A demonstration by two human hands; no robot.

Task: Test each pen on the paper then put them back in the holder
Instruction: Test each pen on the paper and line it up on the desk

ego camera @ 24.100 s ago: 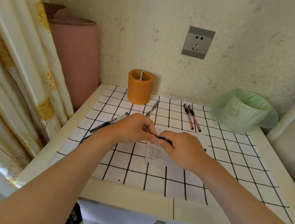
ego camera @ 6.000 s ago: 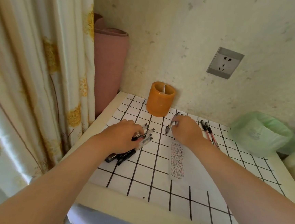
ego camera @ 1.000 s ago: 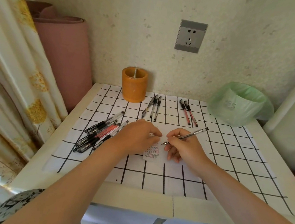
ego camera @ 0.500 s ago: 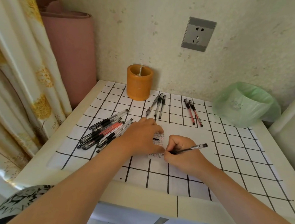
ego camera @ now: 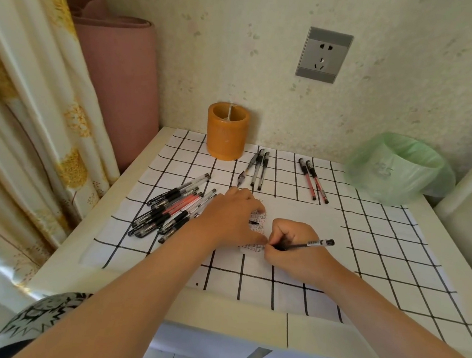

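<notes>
My right hand [ego camera: 294,248] grips a black pen [ego camera: 313,243] with its tip down on the white paper [ego camera: 306,213] in the middle of the table. Rows of small marks run down the paper's left part. My left hand [ego camera: 232,218] lies flat on the paper beside them, and a small black pen cap [ego camera: 253,222] shows at its fingers. Several black and red pens [ego camera: 173,207] lie in a heap to the left. Three black pens [ego camera: 257,168] and two red pens [ego camera: 313,180] lie farther back. The orange holder [ego camera: 227,131] stands by the wall.
A green-bagged bin [ego camera: 395,168] sits at the back right corner. A pink roll [ego camera: 115,82] and a curtain [ego camera: 21,103] stand to the left. A wall socket [ego camera: 323,55] is above. The grid-patterned cloth [ego camera: 380,248] covers the table.
My right hand lowered the pen from a raised tilt to the paper and has kept writing, shifting slightly down the marks. My left hand stayed pressed on the paper.
</notes>
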